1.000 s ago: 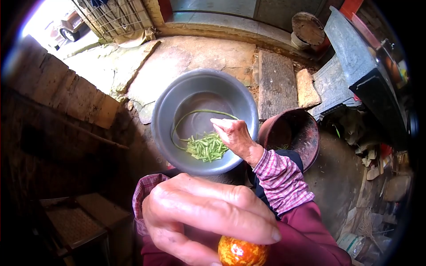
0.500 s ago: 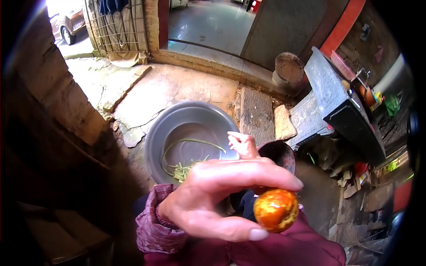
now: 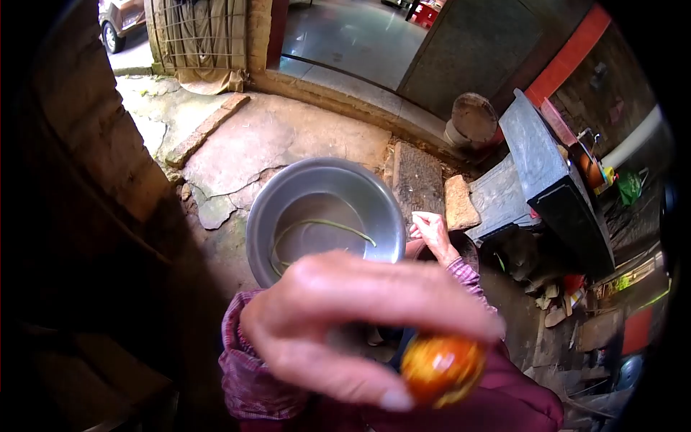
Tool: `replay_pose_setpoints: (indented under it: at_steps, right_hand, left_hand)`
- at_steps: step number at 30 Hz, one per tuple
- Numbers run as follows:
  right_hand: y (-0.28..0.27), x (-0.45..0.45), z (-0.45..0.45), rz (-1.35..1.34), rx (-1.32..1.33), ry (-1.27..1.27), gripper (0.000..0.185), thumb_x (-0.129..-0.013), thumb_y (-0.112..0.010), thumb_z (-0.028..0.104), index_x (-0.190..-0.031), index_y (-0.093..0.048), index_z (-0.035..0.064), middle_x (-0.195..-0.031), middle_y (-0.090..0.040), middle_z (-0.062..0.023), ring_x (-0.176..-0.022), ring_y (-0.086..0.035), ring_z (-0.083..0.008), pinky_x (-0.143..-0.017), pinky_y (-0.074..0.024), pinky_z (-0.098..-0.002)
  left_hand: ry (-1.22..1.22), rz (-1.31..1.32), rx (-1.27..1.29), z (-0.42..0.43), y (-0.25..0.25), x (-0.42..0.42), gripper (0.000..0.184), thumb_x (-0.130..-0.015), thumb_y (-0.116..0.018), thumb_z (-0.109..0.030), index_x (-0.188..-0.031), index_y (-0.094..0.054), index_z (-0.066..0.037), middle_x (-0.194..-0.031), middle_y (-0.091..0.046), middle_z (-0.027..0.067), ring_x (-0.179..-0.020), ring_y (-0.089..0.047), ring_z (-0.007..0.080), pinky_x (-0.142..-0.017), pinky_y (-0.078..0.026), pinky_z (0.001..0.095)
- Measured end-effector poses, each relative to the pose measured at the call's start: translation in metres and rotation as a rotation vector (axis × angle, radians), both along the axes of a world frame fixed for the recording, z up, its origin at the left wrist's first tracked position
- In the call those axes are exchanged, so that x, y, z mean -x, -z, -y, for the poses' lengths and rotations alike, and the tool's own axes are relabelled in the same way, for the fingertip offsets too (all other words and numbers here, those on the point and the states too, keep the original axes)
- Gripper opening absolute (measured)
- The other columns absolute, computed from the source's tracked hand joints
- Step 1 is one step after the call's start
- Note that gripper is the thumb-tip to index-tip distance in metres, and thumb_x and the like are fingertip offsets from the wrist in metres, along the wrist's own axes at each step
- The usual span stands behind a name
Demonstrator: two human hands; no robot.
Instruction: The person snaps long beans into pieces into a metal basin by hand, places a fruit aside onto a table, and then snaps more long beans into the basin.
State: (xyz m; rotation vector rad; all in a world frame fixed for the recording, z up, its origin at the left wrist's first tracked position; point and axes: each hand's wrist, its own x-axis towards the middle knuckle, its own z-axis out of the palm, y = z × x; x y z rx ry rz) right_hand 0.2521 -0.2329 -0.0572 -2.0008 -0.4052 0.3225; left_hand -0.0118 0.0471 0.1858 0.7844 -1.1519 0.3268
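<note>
Close to the camera, my left hand [image 3: 360,309] grips a shiny orange and yellow ball [image 3: 443,366] between thumb and fingers, somewhat blurred. Beyond it stands a grey basin [image 3: 327,176] with a long green bean [image 3: 335,225] curving inside. The lower part of the basin is hidden behind my left hand. To the right of the basin, my right hand [image 3: 430,232] is raised over a reddish bucket [image 3: 461,248], its fingers pressed together; whether they hold anything is too small to tell.
A stone slab [image 3: 419,180] and a rough block [image 3: 458,203] lie right of the basin. Further right is a grey stone sink [image 3: 536,155]. A lidded pail [image 3: 471,122] stands by the doorway. A dark wall [image 3: 86,144] rises at the left.
The view has tilted up, showing more of the doorway. My left hand with the ball has shifted right in view. My right hand has moved from over the basin to its right, over the bucket.
</note>
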Motion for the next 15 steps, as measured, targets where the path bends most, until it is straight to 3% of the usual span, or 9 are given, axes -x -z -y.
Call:
replay_pose_setpoints:
  at_steps: [3, 7, 15]
  right_hand:
    - [-0.013, 0.017, -0.021, 0.013, -0.013, -0.006, 0.024, -0.097, -0.061, 0.016, -0.109, -0.071, -0.0012, -0.073, -0.068, -0.0057, -0.062, -0.064, -0.0106, -0.057, -0.0527, -0.0234]
    - [-0.027, 0.025, -0.034, 0.129, 0.147, 0.002, 0.025, -0.097, -0.059, 0.016, -0.113, -0.07, -0.0012, -0.073, -0.068, -0.0044, -0.064, -0.063, -0.0098, -0.06, -0.0523, -0.0239]
    - [-0.028, 0.028, -0.024, 0.19, 0.07, -0.003, 0.025, -0.095, -0.061, 0.021, -0.108, -0.072, 0.0028, -0.069, -0.067, -0.0039, -0.061, -0.065, -0.0115, -0.057, -0.0516, -0.0256]
  left_hand:
    - [0.059, 0.13, 0.032, 0.013, 0.005, 0.01, 0.047, -0.093, -0.067, -0.019, -0.117, -0.058, 0.02, -0.107, -0.065, 0.0327, -0.095, -0.067, 0.0393, -0.085, -0.056, 0.0454]
    - [0.049, 0.173, -0.021, 0.028, -0.009, 0.012, 0.038, -0.095, -0.065, -0.014, -0.102, -0.063, 0.023, -0.097, -0.066, 0.0336, -0.088, -0.068, 0.0411, -0.077, -0.057, 0.0444]
    - [0.098, 0.136, -0.002, 0.064, -0.003, 0.008, 0.042, -0.096, -0.064, -0.016, -0.111, -0.06, 0.023, -0.104, -0.065, 0.0348, -0.094, -0.067, 0.0423, -0.084, -0.056, 0.0468]
